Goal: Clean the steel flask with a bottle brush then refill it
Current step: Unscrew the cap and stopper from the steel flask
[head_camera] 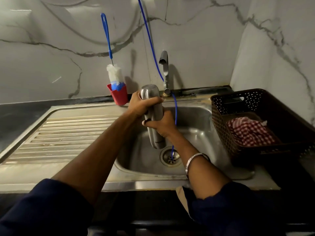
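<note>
I hold the steel flask [154,114] upright over the sink basin [192,116], its lower end just above the drain [167,159]. My left hand [141,104] grips the flask near its top, fingers wrapped round the cap end. My right hand [162,124] grips its middle, thumb across the front. The bottle brush [113,72], with a blue handle and white bristles, stands head-down in a red cup [120,97] on the counter behind the sink, left of the flask.
A steel tap [165,65] rises behind the flask. A thin blue hose [175,108] runs down the wall into the drain. A ribbed draining board [64,133] lies to the left. A dark basket [255,123] holding a red checked cloth [248,132] sits on the right.
</note>
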